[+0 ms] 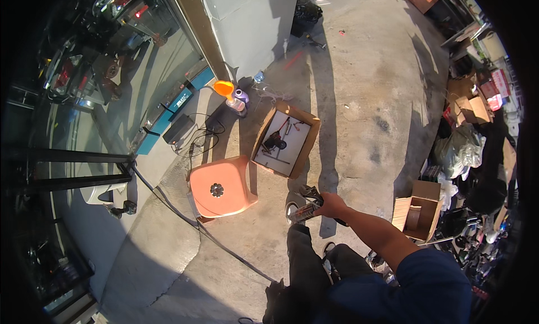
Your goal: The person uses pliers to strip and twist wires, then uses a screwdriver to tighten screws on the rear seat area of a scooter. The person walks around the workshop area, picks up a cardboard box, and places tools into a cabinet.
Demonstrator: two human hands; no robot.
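My right hand [332, 205] reaches out from the lower right, its fingers closed around a caulking-gun-like tool [306, 209], a grey tube in a dark metal frame. The tool points left and down over the concrete floor, above my dark-trousered legs [306, 268]. A small round object [290, 210] lies on the floor just under the tool's tip. My left hand is out of sight. An orange plastic stool [222, 186] stands to the left of the tool. Beyond it is an open cardboard box [306, 146] holding tools and wires.
An orange funnel [224, 89] sits on a bottle by the wall, near a dark case [178, 129] and cords. A black cable [224, 246] runs across the floor. Another open cardboard box [419, 210] stands at right, before piled bags and clutter [469, 150]. Glass frontage fills the left.
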